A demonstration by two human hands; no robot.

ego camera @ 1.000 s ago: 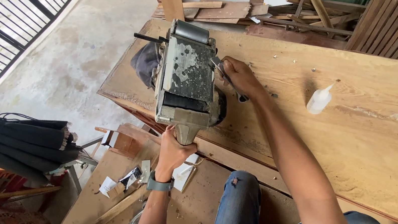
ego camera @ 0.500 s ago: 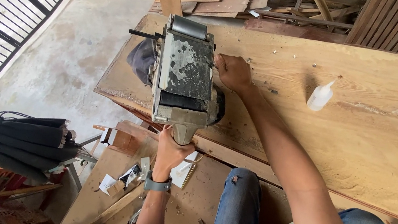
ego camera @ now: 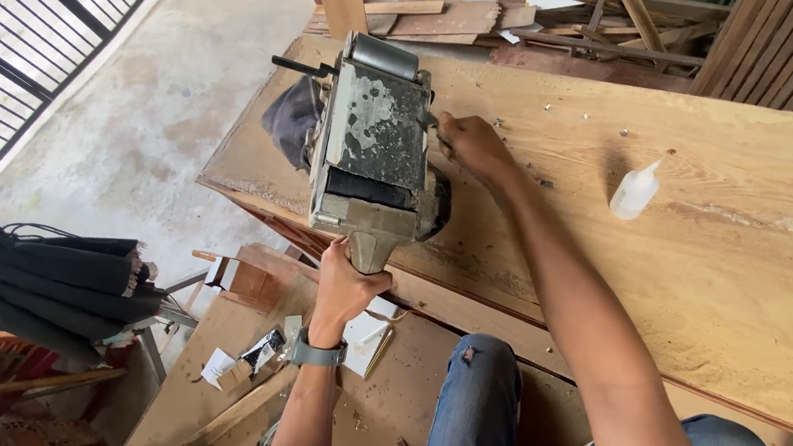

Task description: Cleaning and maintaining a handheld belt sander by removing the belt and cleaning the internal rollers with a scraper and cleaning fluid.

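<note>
Hands worked on an upturned power planer that lay near the left end of the wooden workbench, its long axis running from the bench's near edge toward the far side, handle end pointing back at the person. The left hand was wrapped tight around that handle, which overhung the near edge. The right hand pinched a small dark tool against the planer's right flank near its far end. A small white squeeze bottle lay well apart to the right.
</note>
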